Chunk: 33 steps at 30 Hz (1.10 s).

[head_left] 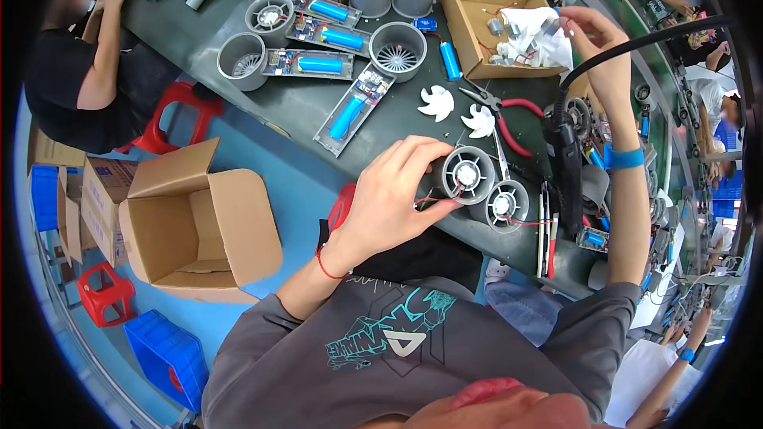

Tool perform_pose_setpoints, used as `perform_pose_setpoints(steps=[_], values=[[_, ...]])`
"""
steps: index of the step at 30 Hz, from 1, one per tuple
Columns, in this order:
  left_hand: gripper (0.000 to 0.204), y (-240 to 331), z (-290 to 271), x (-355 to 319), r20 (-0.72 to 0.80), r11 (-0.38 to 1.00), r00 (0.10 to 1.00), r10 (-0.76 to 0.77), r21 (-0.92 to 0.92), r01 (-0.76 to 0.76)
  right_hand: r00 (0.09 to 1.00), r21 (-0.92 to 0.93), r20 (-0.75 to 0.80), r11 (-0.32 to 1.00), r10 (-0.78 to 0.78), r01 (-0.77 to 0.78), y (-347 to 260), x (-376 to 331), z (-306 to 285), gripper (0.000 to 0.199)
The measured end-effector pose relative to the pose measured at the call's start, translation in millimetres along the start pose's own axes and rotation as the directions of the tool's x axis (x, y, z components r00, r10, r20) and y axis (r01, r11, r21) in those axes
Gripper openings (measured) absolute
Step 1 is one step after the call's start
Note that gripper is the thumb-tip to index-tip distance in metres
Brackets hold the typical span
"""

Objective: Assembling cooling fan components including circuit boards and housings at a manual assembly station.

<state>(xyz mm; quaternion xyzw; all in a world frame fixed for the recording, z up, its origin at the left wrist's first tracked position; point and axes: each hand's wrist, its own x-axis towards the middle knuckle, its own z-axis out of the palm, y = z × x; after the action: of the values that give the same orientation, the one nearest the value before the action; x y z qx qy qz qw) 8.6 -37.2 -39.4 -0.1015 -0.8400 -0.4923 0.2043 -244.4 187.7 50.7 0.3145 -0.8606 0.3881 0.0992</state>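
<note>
My left hand is closed around a round grey plastic fan housing; a white hub sits in its middle and a thin red wire hangs from it. Against it stands a second grey housing with a similar hub and wire. My right hand reaches over the right side of a cardboard box, thumb and fingers pinched together; what lies between them is too small to make out. Inside the box, small metal motors with red wires lie beside a white plastic bag.
White fan blades and red-handled pliers lie beyond the housings. Several grey shells with blue batteries and grey cups stand farther left. A black cable arches beside my right arm. Another person sits at far left.
</note>
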Motion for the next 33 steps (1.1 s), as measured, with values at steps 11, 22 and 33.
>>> perform_pose_setpoints(steps=[11, 22, 33], values=[[0.060, 0.4, 0.6, -1.4, 0.016, 1.000, 1.000, -0.010, 0.007, 0.010, 0.989, -0.326, 0.124, 0.945, 0.080, -0.035, -27.5, -29.5, -15.2, 0.019], [0.073, 7.0, -3.9, -12.4, 0.038, 0.998, 0.999, -0.019, 0.055, 0.017, 0.982, -0.109, 0.185, 0.994, 0.048, -0.028, -160.4, -173.6, -12.0, 0.030], [0.079, 20.7, -5.3, -17.3, 0.037, 0.998, 0.998, -0.043, -0.053, 0.045, 0.953, -0.164, 0.238, 0.959, -0.188, 0.230, -169.5, -167.1, 71.2, 0.027]])
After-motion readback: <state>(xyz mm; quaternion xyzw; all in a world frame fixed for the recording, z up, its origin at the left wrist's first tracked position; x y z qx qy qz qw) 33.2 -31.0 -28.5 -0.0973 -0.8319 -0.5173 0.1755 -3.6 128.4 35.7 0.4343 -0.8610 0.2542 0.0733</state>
